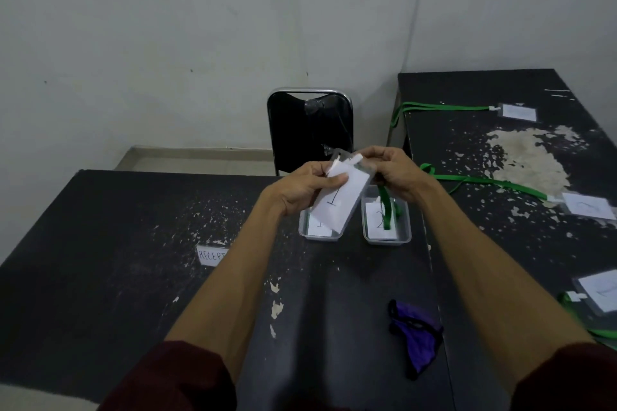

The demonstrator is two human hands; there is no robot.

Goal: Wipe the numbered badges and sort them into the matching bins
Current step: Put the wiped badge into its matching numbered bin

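Note:
Above the two clear bins I hold a clear-sleeved badge with a white card marked 1. My left hand pinches its left edge. My right hand grips its top end and the bunched green lanyard, which hangs down over the right bin, labelled 2. The left bin sits partly hidden under the badge, its label not readable. A purple cloth lies on the table near my right forearm.
On the right table lie three more badges with green lanyards: a far one, a middle one and a near one. A black chair stands behind the tables. A paper label is stuck on the left table.

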